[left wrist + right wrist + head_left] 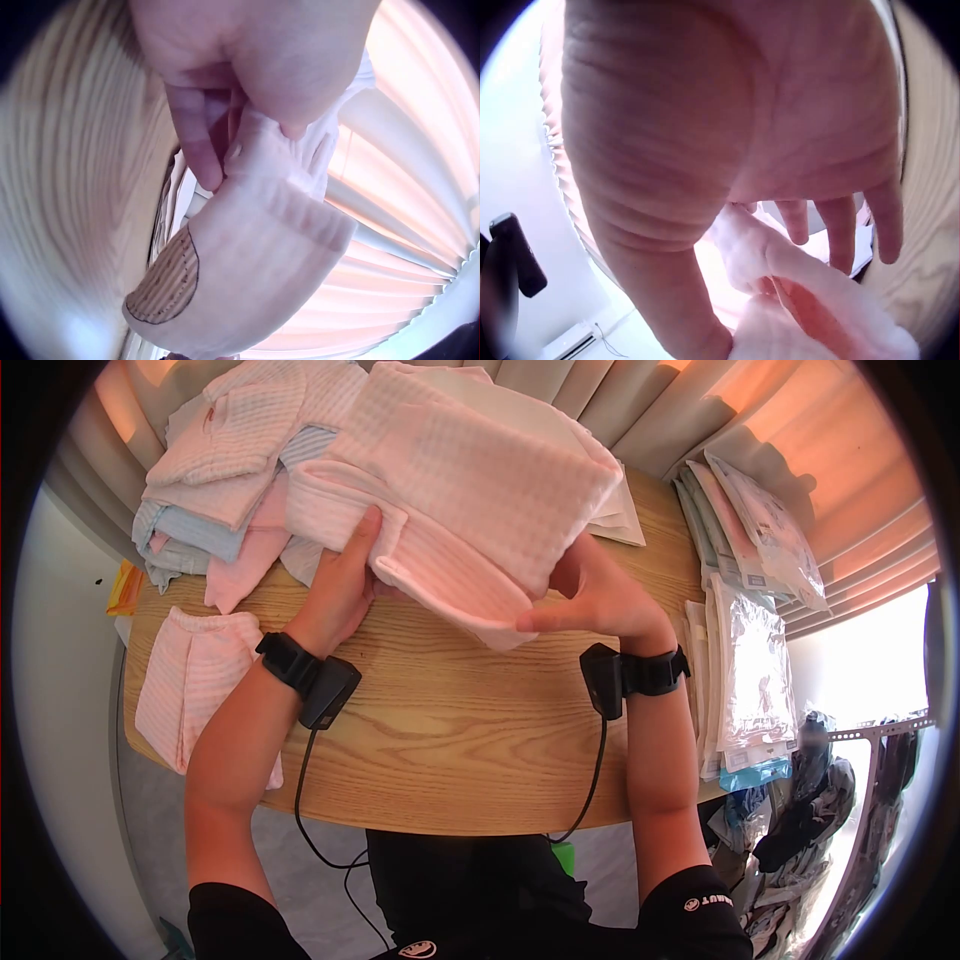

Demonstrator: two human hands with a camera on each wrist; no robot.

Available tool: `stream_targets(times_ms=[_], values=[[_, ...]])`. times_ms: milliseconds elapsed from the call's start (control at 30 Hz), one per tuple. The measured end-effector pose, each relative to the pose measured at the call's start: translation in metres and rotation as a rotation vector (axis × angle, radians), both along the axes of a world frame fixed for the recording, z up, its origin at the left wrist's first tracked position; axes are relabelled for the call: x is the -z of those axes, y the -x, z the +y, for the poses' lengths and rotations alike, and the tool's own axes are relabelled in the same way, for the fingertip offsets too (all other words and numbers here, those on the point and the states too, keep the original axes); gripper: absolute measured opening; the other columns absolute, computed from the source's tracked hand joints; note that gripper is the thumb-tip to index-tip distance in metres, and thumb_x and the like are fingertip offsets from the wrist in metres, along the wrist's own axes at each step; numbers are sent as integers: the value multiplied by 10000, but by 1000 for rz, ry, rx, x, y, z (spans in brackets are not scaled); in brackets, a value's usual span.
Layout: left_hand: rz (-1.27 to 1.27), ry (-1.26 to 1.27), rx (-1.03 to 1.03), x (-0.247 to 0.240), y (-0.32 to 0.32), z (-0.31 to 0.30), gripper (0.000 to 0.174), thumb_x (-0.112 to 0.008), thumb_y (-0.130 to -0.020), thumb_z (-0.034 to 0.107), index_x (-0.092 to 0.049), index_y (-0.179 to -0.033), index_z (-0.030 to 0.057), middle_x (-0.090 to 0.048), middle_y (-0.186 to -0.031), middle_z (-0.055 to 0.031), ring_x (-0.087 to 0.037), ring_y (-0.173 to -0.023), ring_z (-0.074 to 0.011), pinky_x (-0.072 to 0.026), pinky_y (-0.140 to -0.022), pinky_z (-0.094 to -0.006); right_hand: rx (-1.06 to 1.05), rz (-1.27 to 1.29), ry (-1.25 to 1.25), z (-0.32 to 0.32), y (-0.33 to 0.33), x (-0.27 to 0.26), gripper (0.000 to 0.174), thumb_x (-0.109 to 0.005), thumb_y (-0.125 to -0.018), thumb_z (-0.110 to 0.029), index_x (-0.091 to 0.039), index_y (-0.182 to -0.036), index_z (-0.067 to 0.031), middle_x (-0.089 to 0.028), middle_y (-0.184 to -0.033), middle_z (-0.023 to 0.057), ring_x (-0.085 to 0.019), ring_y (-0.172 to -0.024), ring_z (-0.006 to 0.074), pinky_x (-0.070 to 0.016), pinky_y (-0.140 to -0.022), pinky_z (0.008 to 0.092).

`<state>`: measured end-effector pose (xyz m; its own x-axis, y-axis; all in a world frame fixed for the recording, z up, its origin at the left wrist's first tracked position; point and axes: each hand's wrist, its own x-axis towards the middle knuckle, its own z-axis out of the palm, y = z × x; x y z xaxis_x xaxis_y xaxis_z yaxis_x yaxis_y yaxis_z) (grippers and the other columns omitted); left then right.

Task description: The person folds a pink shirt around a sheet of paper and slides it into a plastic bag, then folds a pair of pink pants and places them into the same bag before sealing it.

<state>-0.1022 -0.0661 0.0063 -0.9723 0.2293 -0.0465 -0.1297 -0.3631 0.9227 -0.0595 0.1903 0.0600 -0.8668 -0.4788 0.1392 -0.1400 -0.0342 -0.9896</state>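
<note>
A folded pale pink garment (480,480), soft and striped, is held up over the table between both hands. My left hand (345,580) grips its near left part, thumb on top and fingers underneath. In the left wrist view, a brown striped patch (169,281) with a dark stitched outline shows on the garment. At the lower right corner is my right hand (605,595), its thumb against the near edge and its fingers partly hidden behind the cloth. The right wrist view shows those fingers (840,232) straight and spread wide from the thumb, beside an opening in the cloth.
A heap of pink and grey-blue clothes (230,470) covers the back left of the wooden table (440,740). Another pink striped garment (195,680) lies at the left edge. Plastic-bagged garments (745,670) are stacked along the right. Curtains (640,410) hang behind; cables run from both wrist cameras.
</note>
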Motion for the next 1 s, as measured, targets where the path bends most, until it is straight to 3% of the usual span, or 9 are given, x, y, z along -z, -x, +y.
stream_targets(times_ms=[67,300,367,400,467,600,667,867,1000], values=[[4,-27,-19,1,1,-1,506,-509,-944,427,-432,-1280,57,-574,-1166,-91,-624,-985,-193,-584,-697,-343,-89,-37,-124,-3,-1,0,1093,-845,-608,-23,-154,-1454,-34,-324,-1445,77,-321,-1332,211,-317,-1080,390],[15,-53,-48,-2,-1,1,525,-507,-943,438,-422,-1297,59,-549,-1214,-90,-594,-1057,-205,-566,-798,-376,-129,58,-219,-9,-5,0,1087,-838,-631,-44,-134,-1459,-34,-333,-1441,85,-314,-1340,202,-284,-1106,397],[-39,-90,-45,-6,-3,1,491,-531,-940,419,-465,-1261,53,-557,-1213,-55,-563,-1081,-151,-491,-888,-305,-45,113,-306,-13,-7,1,1036,-816,-665,-46,-144,-1453,-29,-359,-1420,95,-363,-1310,205,-323,-1084,380],[-40,-89,-44,-2,0,-2,491,-531,-940,419,-465,-1261,53,-557,-1213,-55,-563,-1081,-151,-491,-888,-305,-45,112,-305,-16,-6,1,1036,-816,-665,-46,-144,-1453,-29,-359,-1420,95,-363,-1310,205,-323,-1084,380],[-69,-35,38,6,9,-9,471,-507,-940,448,-484,-1228,77,-584,-1157,-67,-604,-1025,-160,-571,-762,-345,65,-14,-124,-22,-5,3,952,-772,-722,-42,-153,-1446,-24,-382,-1400,103,-412,-1272,206,-365,-1054,361],[-88,-76,87,5,9,-11,416,-508,-947,426,-513,-1190,88,-596,-1136,-44,-601,-1010,-133,-552,-770,-312,211,130,-63,-26,3,13,867,-720,-772,-26,-166,-1439,-21,-407,-1378,105,-438,-1246,195,-394,-1027,344],[-70,-187,-36,5,8,-6,363,-546,-946,354,-520,-1191,88,-594,-1149,-34,-596,-1009,-134,-525,-797,-295,243,168,15,-24,5,16,783,-654,-783,43,-213,-1424,-38,-488,-1283,123,-496,-1183,191,-440,-979,335],[4,-278,-36,-4,6,-7,339,-637,-892,169,-522,-1197,78,-599,-1137,-34,-597,-1007,-149,-505,-804,-282,271,152,7,-14,10,19,736,-648,-780,48,-275,-1410,-32,-529,-1233,108,-534,-1119,172,-448,-942,318],[10,-238,-29,1,14,-22,350,-646,-874,134,-522,-1194,67,-608,-1115,-38,-600,-999,-143,-500,-813,-276,284,154,-41,2,13,16,704,-640,-776,51,-311,-1394,-20,-539,-1217,103,-540,-1101,166,-452,-927,309]])
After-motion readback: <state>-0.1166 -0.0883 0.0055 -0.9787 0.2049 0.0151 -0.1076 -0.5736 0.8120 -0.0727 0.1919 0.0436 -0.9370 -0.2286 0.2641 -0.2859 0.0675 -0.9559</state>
